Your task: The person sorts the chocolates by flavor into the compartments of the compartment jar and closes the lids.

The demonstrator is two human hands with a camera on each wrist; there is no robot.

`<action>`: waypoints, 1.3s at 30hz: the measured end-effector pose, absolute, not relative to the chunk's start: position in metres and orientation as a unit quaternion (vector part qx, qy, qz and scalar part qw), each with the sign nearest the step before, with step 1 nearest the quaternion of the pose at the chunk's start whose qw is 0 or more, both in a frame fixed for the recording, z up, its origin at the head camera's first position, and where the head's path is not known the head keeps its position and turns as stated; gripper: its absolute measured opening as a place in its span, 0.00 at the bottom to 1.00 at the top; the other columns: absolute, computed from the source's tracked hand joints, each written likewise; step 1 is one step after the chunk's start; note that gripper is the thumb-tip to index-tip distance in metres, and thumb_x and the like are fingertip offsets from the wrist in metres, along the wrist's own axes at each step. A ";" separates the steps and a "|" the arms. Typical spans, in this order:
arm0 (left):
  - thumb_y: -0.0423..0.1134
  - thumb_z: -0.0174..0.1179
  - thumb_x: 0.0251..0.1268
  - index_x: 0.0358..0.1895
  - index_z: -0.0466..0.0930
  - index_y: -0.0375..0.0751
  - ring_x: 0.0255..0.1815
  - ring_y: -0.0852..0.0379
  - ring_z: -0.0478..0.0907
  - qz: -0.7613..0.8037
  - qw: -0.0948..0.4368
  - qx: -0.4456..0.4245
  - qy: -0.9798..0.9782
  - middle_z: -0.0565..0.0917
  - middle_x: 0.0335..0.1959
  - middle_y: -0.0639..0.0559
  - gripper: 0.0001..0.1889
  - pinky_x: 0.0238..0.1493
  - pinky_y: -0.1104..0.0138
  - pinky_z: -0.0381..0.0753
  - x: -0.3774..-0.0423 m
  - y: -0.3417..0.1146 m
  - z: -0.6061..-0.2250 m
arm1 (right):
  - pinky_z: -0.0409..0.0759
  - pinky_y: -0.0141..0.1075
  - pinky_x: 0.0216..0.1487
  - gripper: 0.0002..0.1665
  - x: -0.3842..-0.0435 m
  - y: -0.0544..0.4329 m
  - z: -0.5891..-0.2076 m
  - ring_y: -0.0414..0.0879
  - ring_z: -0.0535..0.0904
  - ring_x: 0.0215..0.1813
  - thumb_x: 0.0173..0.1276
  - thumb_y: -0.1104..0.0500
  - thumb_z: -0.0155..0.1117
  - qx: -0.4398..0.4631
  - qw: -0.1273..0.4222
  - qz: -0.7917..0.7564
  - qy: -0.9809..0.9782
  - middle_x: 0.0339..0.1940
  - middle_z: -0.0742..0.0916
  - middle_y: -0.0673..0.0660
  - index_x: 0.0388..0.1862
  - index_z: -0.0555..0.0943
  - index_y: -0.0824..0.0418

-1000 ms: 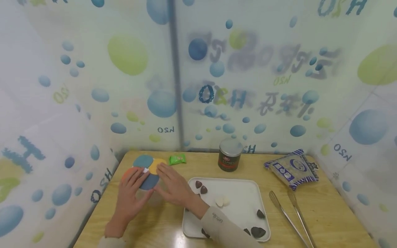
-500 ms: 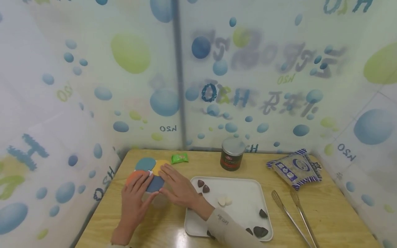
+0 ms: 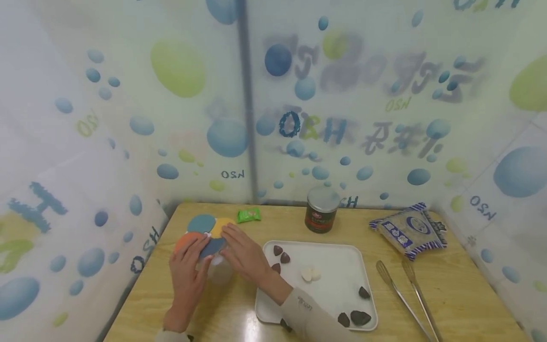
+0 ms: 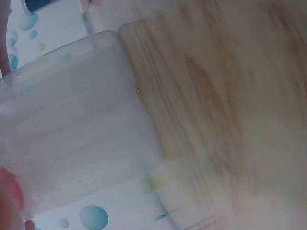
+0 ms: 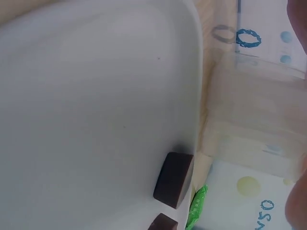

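Note:
Both hands are at the lid (image 3: 201,224) of a translucent plastic container (image 3: 220,271) standing on the left of the table. The lid carries teal, yellow, orange and blue rounded sections around a small white centre. My left hand (image 3: 188,270) grips the lid's near left side, fingers over the orange and blue sections. On the right side, my right hand (image 3: 248,259) holds the lid, fingertips on the yellow section and thumb at the near edge. The container's clear wall (image 4: 76,120) fills much of the left wrist view; it also shows as a translucent body (image 5: 259,115) in the right wrist view.
A white tray (image 3: 316,304) with dark wedge-shaped pieces (image 3: 360,318) and pale pieces (image 3: 310,274) lies under the right forearm. Behind stand a green wrapped packet (image 3: 249,215) and a dark tin (image 3: 321,213). A clear bag (image 3: 410,231) and metal tongs (image 3: 403,297) lie to the right.
The whole head view has shifted slightly. Both hands stay on the lid, with only small shifts of the fingers. More of the container's body shows below the lid now.

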State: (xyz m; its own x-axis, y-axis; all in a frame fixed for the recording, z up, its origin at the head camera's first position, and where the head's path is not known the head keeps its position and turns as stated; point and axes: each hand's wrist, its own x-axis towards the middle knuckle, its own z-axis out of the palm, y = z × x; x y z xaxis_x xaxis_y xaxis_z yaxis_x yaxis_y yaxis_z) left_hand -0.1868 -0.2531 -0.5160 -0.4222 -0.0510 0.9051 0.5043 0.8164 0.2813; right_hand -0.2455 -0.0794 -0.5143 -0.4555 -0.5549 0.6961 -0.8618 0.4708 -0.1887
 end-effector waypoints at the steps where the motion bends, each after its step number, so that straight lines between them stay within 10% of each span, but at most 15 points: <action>1: 0.59 0.49 0.74 0.52 0.85 0.36 0.53 0.41 0.79 -0.274 0.522 -0.136 -0.796 0.88 0.49 0.42 0.29 0.65 0.50 0.61 -0.187 -0.253 -0.516 | 0.64 0.35 0.75 0.30 -0.245 -0.080 -0.515 0.48 0.65 0.78 0.82 0.46 0.44 0.437 0.285 0.275 -0.807 0.72 0.76 0.57 0.69 0.73 0.64; 6: 0.52 0.52 0.76 0.48 0.86 0.35 0.49 0.40 0.80 -0.291 0.527 -0.107 -0.791 0.88 0.43 0.40 0.23 0.69 0.38 0.56 -0.189 -0.252 -0.509 | 0.63 0.36 0.76 0.30 -0.246 -0.081 -0.518 0.49 0.64 0.79 0.81 0.46 0.46 0.441 0.295 0.280 -0.800 0.72 0.75 0.58 0.69 0.73 0.65; 13: 0.29 0.60 0.68 0.49 0.86 0.33 0.46 0.36 0.83 -0.330 0.511 -0.067 -0.791 0.88 0.43 0.37 0.10 0.63 0.79 0.67 -0.196 -0.254 -0.497 | 0.61 0.37 0.78 0.30 -0.246 -0.081 -0.521 0.51 0.65 0.78 0.81 0.47 0.44 0.438 0.308 0.289 -0.794 0.71 0.76 0.60 0.69 0.73 0.65; 22: 0.33 0.50 0.76 0.54 0.81 0.30 0.46 0.35 0.82 -0.298 0.470 -0.003 -0.831 0.87 0.44 0.33 0.14 0.54 0.43 0.73 -0.199 -0.252 -0.500 | 0.56 0.36 0.79 0.31 -0.246 -0.082 -0.524 0.48 0.59 0.81 0.82 0.45 0.40 0.436 0.273 0.295 -0.805 0.74 0.73 0.57 0.72 0.69 0.63; 39: 0.29 0.54 0.71 0.42 0.83 0.27 0.41 0.36 0.80 -0.316 0.555 0.007 -0.769 0.84 0.32 0.34 0.09 0.50 0.46 0.71 -0.206 -0.244 -0.507 | 0.55 0.42 0.80 0.33 -0.234 -0.065 -0.497 0.50 0.57 0.82 0.80 0.44 0.44 0.435 0.177 0.245 -0.848 0.77 0.69 0.57 0.74 0.67 0.61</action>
